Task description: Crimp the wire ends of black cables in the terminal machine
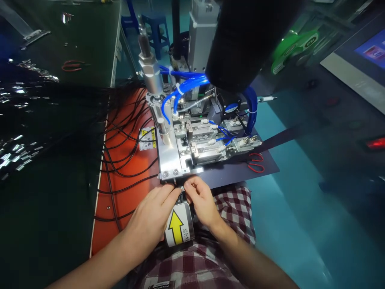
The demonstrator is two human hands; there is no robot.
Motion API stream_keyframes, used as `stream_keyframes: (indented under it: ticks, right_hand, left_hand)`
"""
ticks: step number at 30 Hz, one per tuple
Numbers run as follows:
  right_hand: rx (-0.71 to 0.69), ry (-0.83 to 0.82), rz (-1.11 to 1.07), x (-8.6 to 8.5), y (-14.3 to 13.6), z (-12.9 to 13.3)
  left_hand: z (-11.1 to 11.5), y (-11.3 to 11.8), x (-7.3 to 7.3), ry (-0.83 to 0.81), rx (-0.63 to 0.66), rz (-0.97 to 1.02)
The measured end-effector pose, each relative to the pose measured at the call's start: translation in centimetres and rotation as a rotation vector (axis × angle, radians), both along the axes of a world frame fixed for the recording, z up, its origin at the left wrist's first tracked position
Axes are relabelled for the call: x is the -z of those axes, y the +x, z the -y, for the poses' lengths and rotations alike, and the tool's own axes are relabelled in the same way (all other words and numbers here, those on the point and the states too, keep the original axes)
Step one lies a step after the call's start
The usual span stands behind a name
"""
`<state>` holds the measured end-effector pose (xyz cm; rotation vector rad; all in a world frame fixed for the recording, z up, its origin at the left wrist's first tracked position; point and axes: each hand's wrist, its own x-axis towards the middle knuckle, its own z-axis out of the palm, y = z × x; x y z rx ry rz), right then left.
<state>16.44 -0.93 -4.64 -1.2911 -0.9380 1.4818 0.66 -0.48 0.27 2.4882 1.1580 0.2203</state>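
Note:
My left hand (155, 208) is at the front edge of a metal pneumatic machine (171, 154), its fingers closed together, above a black block with a white label (179, 224) that bears a yellow arrow. Opposite it, my right hand (203, 200) is pinched, thumb against curled fingers. A small shiny metal piece (182, 188) shows between the fingertips of both hands. What each hand grips is mostly hidden by the fingers. Several black cables (120, 174) run over the orange surface on the left, one ending near the machine's front corner.
Blue air tubes (192, 82) and a thick black cylinder (240, 44) rise over the machine. Red-handled pliers (256, 162) lie on the dark plate at right. On the dark left table are another red-handled tool (73, 66) and a heap of cables with shiny ends (15, 152).

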Motion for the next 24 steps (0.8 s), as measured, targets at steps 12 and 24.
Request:
stream_keyframes:
  ticks: [12,24]
  right_hand:
    - [-0.063,-0.103,-0.201,-0.2,0.6,0.0]
    - [-0.026,-0.118,-0.127,-0.6,0.9,-0.1]
  left_hand:
    - [0.0,0.0,0.3,0.112,-0.005,0.080]
    - [-0.1,-0.1,0.6,0.100,-0.019,0.104]
